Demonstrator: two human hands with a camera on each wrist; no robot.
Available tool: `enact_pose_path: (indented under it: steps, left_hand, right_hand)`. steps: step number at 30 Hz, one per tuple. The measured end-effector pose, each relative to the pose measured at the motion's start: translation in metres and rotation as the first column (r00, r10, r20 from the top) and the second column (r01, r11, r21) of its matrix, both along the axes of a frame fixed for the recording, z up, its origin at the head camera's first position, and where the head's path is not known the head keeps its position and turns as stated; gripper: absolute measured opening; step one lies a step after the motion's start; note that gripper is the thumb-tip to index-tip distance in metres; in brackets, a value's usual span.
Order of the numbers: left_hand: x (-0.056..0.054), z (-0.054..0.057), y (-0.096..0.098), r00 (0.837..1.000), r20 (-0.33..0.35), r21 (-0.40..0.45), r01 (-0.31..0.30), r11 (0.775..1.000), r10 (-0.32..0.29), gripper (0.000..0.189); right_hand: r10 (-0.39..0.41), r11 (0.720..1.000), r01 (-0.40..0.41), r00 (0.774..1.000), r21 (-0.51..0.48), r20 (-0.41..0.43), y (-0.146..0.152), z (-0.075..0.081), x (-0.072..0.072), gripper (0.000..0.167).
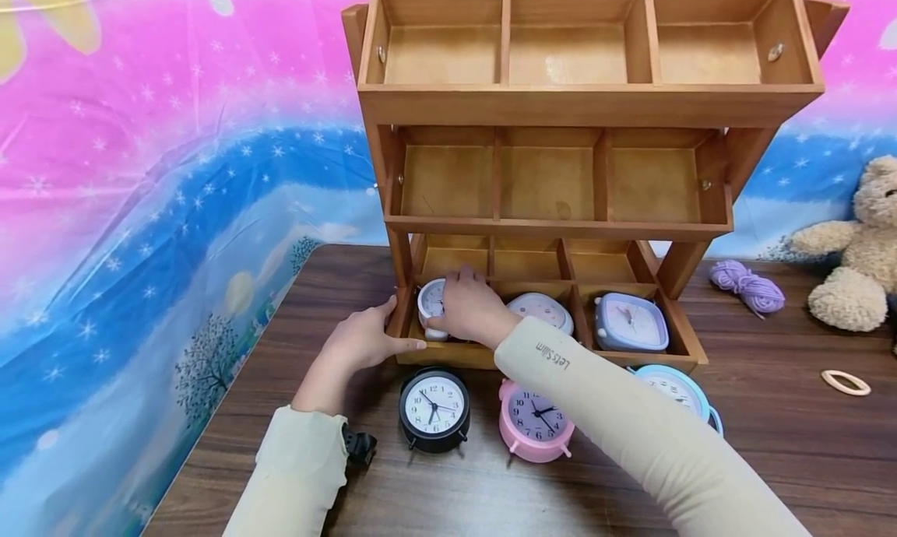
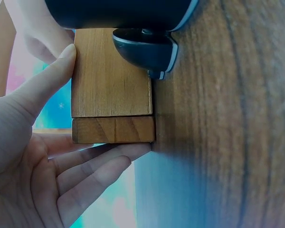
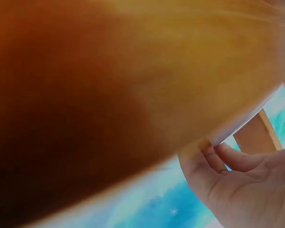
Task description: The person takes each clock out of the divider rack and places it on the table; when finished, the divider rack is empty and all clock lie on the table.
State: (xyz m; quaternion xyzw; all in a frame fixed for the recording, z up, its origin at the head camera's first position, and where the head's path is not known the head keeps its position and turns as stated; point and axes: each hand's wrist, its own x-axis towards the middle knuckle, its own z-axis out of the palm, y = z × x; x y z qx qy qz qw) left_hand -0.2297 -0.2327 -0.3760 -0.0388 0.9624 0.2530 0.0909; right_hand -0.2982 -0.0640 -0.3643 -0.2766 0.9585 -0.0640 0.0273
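My right hand (image 1: 471, 307) grips a white round alarm clock (image 1: 432, 297) in the bottom tier's left compartment, its fingers covering the clock's right side. At that tier's left front corner, my left hand (image 1: 360, 336) holds the wooden shelf (image 1: 448, 356). The left wrist view shows the thumb (image 2: 50, 71) on the upper edge and the fingers along the outer side. A pale oval clock (image 1: 543, 310) sits in the middle compartment, partly behind the right sleeve. A lavender square clock (image 1: 633, 323) leans back in the right one.
Before the shelf stand a black alarm clock (image 1: 434, 410), a pink one (image 1: 536, 424) and a light blue one (image 1: 673, 389), the last two partly behind the right sleeve. At right are purple yarn (image 1: 748, 286), a teddy bear (image 1: 858, 257) and a wooden ring (image 1: 845, 382).
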Motion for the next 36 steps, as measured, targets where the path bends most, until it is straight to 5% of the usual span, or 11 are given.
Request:
enact_pose_path:
  steps: [16, 36]
  left_hand:
    - [0.0, 0.001, 0.0, 1.0, 0.003, -0.009, 0.001, 1.0, -0.001, 0.095]
    - [0.001, 0.002, 0.0, 1.0, 0.007, -0.012, -0.006, 1.0, 0.006, 0.095]
  right_hand:
    - [0.025, 1.0, -0.025, 1.0, -0.016, 0.005, 0.004, -0.002, -0.005, 0.079]
    - [0.015, 0.997, -0.015, 1.0, -0.075, -0.003, 0.014, 0.016, -0.006, 0.076]
